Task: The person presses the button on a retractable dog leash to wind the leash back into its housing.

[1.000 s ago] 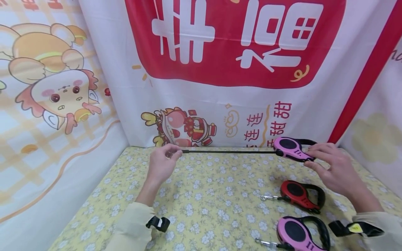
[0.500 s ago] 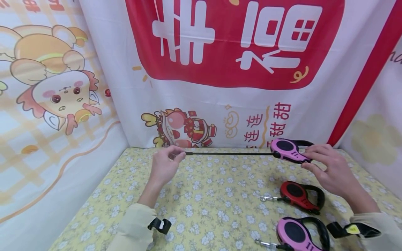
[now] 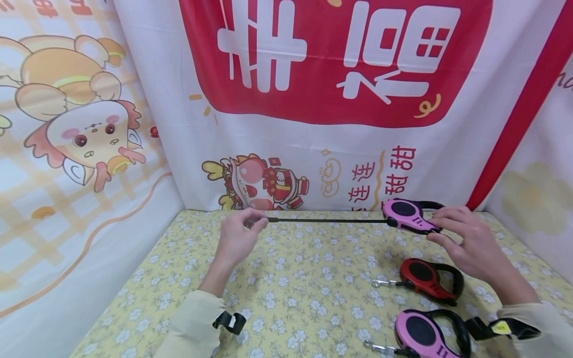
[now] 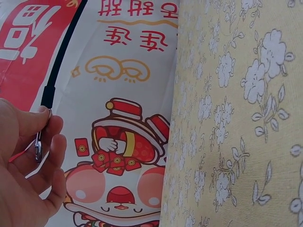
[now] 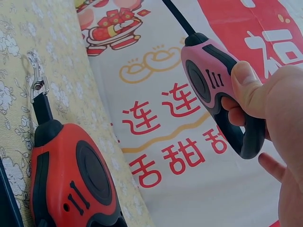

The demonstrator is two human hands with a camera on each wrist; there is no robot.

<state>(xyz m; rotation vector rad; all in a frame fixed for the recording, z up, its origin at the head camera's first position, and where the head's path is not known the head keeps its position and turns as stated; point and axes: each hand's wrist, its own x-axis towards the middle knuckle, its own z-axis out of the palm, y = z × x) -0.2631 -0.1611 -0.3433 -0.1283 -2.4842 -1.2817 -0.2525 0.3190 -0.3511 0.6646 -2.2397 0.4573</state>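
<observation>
My right hand (image 3: 465,248) grips a pink retractable dog leash (image 3: 405,214) by its body and black handle, raised above the far right of the table. In the right wrist view the thumb lies on top of the pink casing (image 5: 208,71). A taut black strap (image 3: 331,221) runs level from it to my left hand (image 3: 239,236). There the thumb and fingers pinch the silver clip (image 4: 39,147) at the strap's end, partly hidden by the fingers. Below the right hand, a red retractable leash (image 3: 423,279) lies on the table with its clip pointing left.
A second pink retractable leash (image 3: 418,332) lies nearest me, beside the right sleeve. The flowered yellow tablecloth (image 3: 286,288) covers the table. Printed fabric walls (image 3: 286,134) close in the back and both sides.
Both hands have come slightly closer together, and the stretch of strap between them is a little shorter. The leashes on the table have stayed put.
</observation>
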